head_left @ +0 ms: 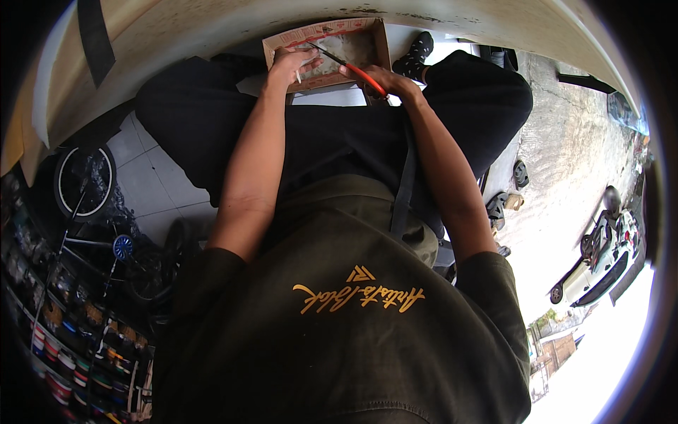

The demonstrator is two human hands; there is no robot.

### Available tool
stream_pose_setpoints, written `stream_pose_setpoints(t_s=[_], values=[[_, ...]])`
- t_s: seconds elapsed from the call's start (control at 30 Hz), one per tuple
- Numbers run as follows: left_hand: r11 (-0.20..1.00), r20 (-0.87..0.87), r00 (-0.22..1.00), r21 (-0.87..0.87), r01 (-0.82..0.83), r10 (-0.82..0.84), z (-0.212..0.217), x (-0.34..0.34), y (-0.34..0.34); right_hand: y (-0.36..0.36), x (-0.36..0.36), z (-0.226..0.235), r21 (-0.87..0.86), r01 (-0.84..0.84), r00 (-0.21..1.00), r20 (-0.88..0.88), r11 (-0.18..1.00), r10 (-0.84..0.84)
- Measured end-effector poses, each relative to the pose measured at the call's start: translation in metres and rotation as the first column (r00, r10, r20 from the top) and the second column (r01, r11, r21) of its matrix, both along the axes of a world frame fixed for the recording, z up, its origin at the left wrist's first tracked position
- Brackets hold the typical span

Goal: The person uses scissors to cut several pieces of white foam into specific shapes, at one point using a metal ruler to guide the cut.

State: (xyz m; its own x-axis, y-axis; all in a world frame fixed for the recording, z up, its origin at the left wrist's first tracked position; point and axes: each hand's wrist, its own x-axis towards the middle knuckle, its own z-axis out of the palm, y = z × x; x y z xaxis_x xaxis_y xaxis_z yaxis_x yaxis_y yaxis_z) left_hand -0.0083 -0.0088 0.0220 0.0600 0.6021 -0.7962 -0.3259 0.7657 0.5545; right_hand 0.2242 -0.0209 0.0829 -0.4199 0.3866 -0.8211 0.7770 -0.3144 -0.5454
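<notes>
While the left hand (291, 65) presses flat on the shallow cardboard box (367, 44), the right hand (385, 81) grips orange-handled pliers (346, 66) slanting across the box toward it.

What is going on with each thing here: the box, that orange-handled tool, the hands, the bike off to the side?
Cardboard box: open, lying flat, top facing up.
Orange-handled tool: gripped at the handle, dark tip reaching into the box.
Right hand: closed around the tool's handle.
Left hand: resting on the box, fingers spread.
Bicycle: parked at the left, untouched.
Car: parked outside.
</notes>
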Motion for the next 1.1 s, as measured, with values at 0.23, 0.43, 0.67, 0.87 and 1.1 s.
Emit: stream_pose_setpoints(t_s=[0.23, 0.43, 0.67, 0.87, 1.1], values=[[1.000, 0.052, 0.999, -0.018, -0.012, 0.013, -0.008, 0.002, -0.004, 0.003, 0.000, -0.006, -0.102, 0.129, 0.991, -0.013, 0.986, -0.131], [0.983, -0.003, 0.988, -0.101, 0.154, -0.155, -0.019, -0.002, -0.003, 0.002, 0.004, -0.012, 0.091, -0.005, 0.997, -0.075, 0.996, 0.012], [0.969, -0.047, 0.972, -0.099, 0.225, -0.230, -0.018, 0.001, -0.002, 0.002, 0.005, -0.019, 0.084, -0.040, 0.999, 0.000, 0.996, 0.040], [0.962, -0.048, 0.962, -0.056, 0.268, -0.270, -0.007, 0.002, -0.002, -0.003, -0.004, -0.006, 0.070, 0.076, 0.997, -0.025, 0.995, -0.074], [0.958, -0.050, 0.957, -0.058, 0.282, -0.285, 0.001, 0.007, 0.000, -0.008, -0.001, -0.021, 0.135, 0.089, 0.996, -0.006, 0.987, -0.089]])
